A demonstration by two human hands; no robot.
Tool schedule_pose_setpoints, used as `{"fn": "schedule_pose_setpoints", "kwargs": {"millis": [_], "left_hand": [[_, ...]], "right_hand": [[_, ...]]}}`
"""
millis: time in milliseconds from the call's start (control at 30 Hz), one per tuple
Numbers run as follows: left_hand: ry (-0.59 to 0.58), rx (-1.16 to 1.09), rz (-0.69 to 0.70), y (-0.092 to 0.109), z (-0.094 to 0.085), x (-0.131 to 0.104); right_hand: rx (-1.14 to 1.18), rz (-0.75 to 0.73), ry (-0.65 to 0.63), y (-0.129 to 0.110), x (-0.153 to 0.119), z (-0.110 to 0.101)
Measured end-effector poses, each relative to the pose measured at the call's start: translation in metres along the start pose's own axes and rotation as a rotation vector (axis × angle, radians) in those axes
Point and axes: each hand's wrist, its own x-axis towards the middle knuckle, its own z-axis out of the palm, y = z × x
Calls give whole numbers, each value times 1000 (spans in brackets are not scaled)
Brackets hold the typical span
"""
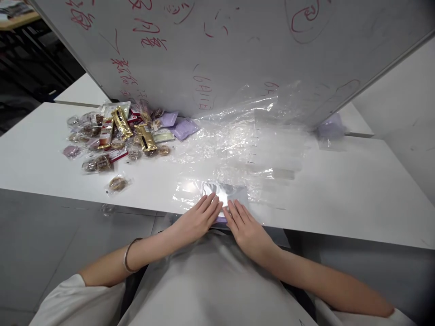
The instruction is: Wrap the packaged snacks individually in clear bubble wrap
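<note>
A shiny silver packet [224,189] lies flat near the front edge of the table, with a strip of purple showing at its near side. My left hand [199,218] rests on its left part, fingers stretched out and held side by side. On the right part lies my right hand [249,228], its fingers also extended and slightly spread. The fingertips of both hands almost meet over the packet, covering some of it. Clear plastic bags [234,140] spread out around and behind the packet.
A heap of wrapped snacks, with gold sachets [145,137] and purple packets [184,128], sits at the back left. One wrapped biscuit [118,183] lies apart. A whiteboard [238,59] with red writing leans behind the table [356,194]. A purplish plastic bag [331,129] is at right.
</note>
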Motion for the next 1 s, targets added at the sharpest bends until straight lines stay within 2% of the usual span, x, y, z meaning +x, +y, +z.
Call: {"fn": "schedule_pose_setpoints", "kwargs": {"millis": [100, 233, 367, 467, 600, 700, 833, 1000], "left_hand": [[-11, -112, -9, -10, -12, 7], [-58, -281, -6, -34, -18, 22], [-47, -437, -51, -52, -13, 35], [-14, -413, -79, -54, -9, 40], [168, -185, -66, -44, 0, 40], [238, -157, -32, -39, 9, 39], [141, -212, -65, -43, 18, 41], [26, -212, -60, -61, 18, 51]], "right_hand": [[152, -55, -38, 24, 13, -19], [472, 38, -331, 68, 48, -31], [774, 134, -553, 99, 79, -23], [905, 172, -657, 108, 88, -17], [1062, 319, -774, 112, 88, -14], [1221, 321, -802, 117, 85, -11], [1301, 257, -828, 127, 85, -2], [1243, 311, -951, 137, 97, 0]]}}
